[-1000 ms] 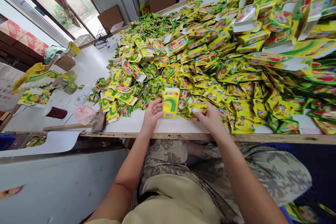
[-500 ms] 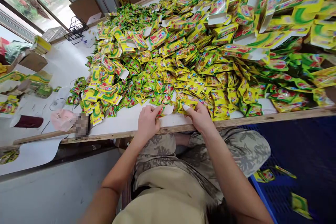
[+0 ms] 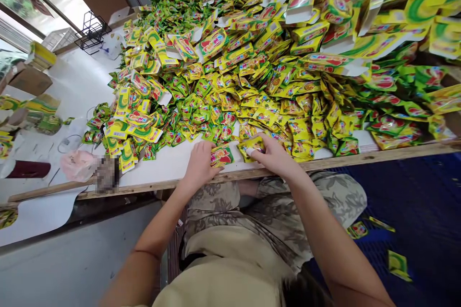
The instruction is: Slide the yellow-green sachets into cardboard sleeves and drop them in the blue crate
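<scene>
My left hand [image 3: 200, 162] is closed around the left end of a small yellow and green carton [image 3: 223, 155] with a red fruit picture. A white flap stands out at the carton's right end, towards my other hand. Just right of it, my right hand [image 3: 271, 155] pinches a yellow sachet [image 3: 251, 144] between thumb and fingers; a white wrap covers the thumb tip. How many sachets are in that grip I cannot tell. Both hands are at the table's front edge. Beyond them lies a heap of yellow and green sachets [image 3: 216, 105].
Printed cartons [image 3: 212, 43], several with flaps open, lie over the heap. To the left are a dark red cup [image 3: 29, 169], a pink plastic bag [image 3: 77, 165] and a black wire rack [image 3: 91, 31]. A wooden strip [image 3: 151, 189] edges the table. Flattened cartons [image 3: 398, 265] lie on the blue floor.
The carton in my left hand has turned so that its printed face shows more. My right hand has brought the yellow sachet slightly left, closer to the white flap.
</scene>
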A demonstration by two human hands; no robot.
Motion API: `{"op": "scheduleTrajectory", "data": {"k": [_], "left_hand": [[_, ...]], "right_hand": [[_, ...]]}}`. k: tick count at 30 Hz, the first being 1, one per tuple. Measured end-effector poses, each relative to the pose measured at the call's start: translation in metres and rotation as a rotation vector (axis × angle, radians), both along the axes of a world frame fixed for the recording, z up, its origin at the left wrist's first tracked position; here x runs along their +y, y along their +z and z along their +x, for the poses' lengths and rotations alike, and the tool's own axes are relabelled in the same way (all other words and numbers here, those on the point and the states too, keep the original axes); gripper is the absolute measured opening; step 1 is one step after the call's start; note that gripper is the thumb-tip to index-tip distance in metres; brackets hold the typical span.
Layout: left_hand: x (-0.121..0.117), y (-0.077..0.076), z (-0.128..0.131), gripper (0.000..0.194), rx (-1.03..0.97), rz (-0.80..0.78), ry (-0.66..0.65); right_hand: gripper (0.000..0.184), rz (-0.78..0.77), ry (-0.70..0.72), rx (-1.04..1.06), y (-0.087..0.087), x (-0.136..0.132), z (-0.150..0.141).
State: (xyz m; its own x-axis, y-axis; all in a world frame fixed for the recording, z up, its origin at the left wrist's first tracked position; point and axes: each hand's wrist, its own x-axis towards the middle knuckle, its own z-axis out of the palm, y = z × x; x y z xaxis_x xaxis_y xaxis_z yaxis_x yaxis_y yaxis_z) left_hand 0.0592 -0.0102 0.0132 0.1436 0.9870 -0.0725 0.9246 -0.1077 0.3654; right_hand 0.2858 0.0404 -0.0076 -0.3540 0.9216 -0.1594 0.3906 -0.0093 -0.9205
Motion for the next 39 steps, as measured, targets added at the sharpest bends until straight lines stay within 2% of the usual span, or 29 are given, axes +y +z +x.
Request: {"op": "scheduleTrajectory", "data": {"k": [3,6,8,10,15,17,21,25,28,30,32,36,39], "left_hand": [[-0.006,0.001,0.0,0.054,-0.036,0.019,-0.101],[-0.008,0.002,-0.001,0.058,-0.025,0.053,-0.184],[-0.009,0.002,-0.001,0.062,-0.045,0.071,-0.186],[-0.008,0.0,0.001,0.066,-0.087,0.094,-0.163],[-0.007,-0.01,0.01,0.067,-0.25,0.179,-0.032],[-0.007,-0.013,0.014,0.066,-0.326,0.199,0.051],[-0.01,-0.018,0.021,0.064,-0.479,0.176,0.132],[-0.012,-0.024,0.029,0.069,-0.607,0.136,0.217],[-0.009,-0.026,0.032,0.067,-0.718,0.081,0.283],[-0.005,-0.026,0.033,0.056,-0.799,0.034,0.288],[-0.002,-0.026,0.035,0.045,-0.888,-0.025,0.286],[-0.001,-0.028,0.039,0.038,-1.016,-0.092,0.284],[-0.002,-0.028,0.037,0.037,-1.034,-0.103,0.284]], "right_hand": [[0.012,0.097,0.226,-0.259,0.014,0.011,-0.001],[0.01,0.237,0.293,-0.294,0.03,0.02,-0.005],[0.018,0.311,0.239,-0.227,0.035,0.021,-0.008],[0.024,0.379,0.149,-0.149,0.032,0.018,-0.014],[0.028,0.553,-0.15,0.001,0.005,0.004,-0.032],[0.032,0.586,-0.155,0.024,-0.003,0.003,-0.034],[0.042,0.547,0.052,0.047,-0.004,0.007,-0.025],[0.043,0.522,0.051,0.026,0.005,0.011,-0.018],[0.037,0.462,0.137,0.067,0.009,0.016,-0.016],[0.029,0.443,0.126,0.062,0.012,0.019,-0.017],[0.026,0.46,0.05,0.01,0.015,0.021,-0.02],[0.026,0.442,-0.073,-0.078,0.018,0.023,-0.024],[0.02,0.37,0.045,-0.099,0.021,0.027,-0.02]]}}
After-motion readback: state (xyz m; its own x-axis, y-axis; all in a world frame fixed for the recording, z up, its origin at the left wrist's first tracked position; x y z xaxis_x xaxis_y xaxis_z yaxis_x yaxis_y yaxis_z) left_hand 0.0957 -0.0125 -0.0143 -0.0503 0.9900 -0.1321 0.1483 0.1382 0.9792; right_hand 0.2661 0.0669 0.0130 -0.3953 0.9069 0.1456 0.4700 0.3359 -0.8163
